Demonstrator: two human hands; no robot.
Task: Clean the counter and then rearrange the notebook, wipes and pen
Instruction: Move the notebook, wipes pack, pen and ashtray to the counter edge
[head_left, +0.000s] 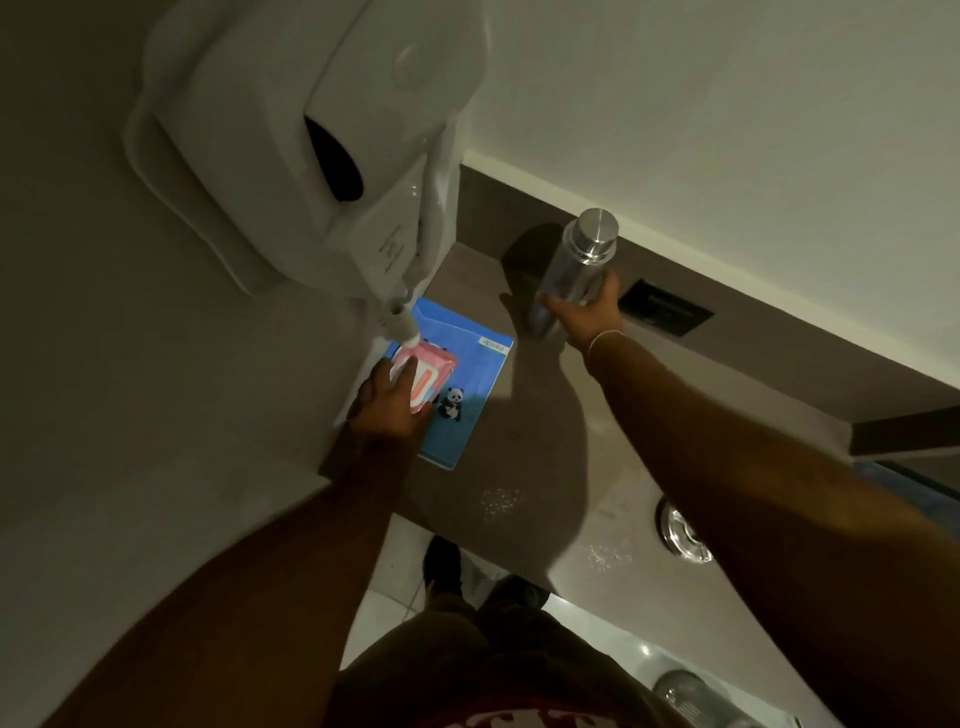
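A blue notebook with a panda picture lies on the grey counter against the left wall. A pink pack of wipes rests on the notebook's left part, and my left hand grips it. My right hand is closed around a steel bottle standing further back on the counter. No pen is visible.
A white wall-mounted hair dryer hangs above the notebook, its cord end dangling over the wipes. A black recessed socket sits in the back ledge. A sink drain shows at right. Wet specks dot the counter's front.
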